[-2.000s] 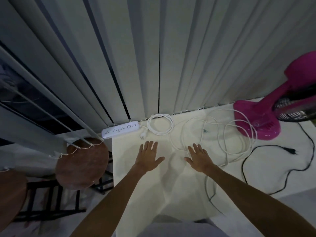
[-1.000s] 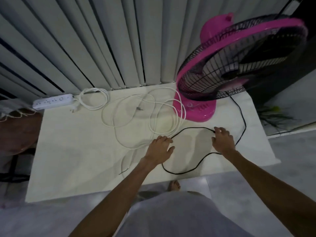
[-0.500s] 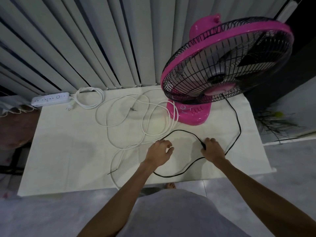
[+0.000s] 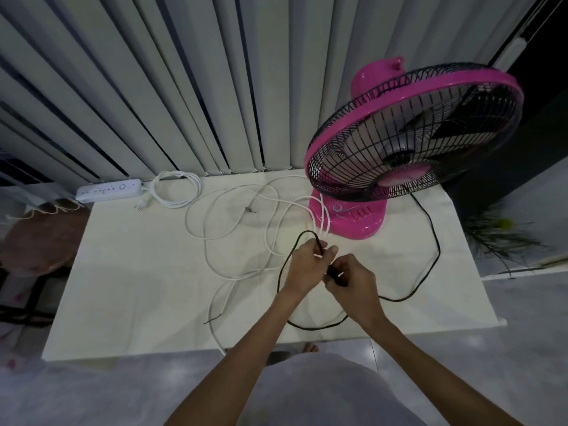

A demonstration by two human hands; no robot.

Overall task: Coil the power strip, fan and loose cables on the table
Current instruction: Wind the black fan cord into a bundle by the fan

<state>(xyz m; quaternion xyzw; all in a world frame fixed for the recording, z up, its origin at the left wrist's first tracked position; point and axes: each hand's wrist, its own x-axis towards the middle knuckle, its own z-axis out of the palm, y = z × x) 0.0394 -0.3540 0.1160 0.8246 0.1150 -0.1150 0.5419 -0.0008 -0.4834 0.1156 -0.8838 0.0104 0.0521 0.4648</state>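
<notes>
A pink fan (image 4: pixel 408 155) stands at the table's back right. Its black cord (image 4: pixel 431 241) runs from behind the base, curves right and loops toward the front edge. My left hand (image 4: pixel 307 265) pinches a raised loop of this cord, and my right hand (image 4: pixel 353 281) grips the cord's plug end close beside it. A loose white cable (image 4: pixel 233 229) sprawls in wide loops across the table's middle. At the back left lies a white power strip (image 4: pixel 109 189) with its cord in a neat coil (image 4: pixel 176 189).
The white table (image 4: pixel 138 287) stands against grey vertical blinds (image 4: pixel 184 87). A round wooden stool (image 4: pixel 40 238) sits off the left edge. A dark plant (image 4: pixel 498 238) is on the floor at the right.
Both hands have come together over the black cord and lifted it; the right hand brought the plug end left to the left hand, forming a loop. My head view moved slightly.
</notes>
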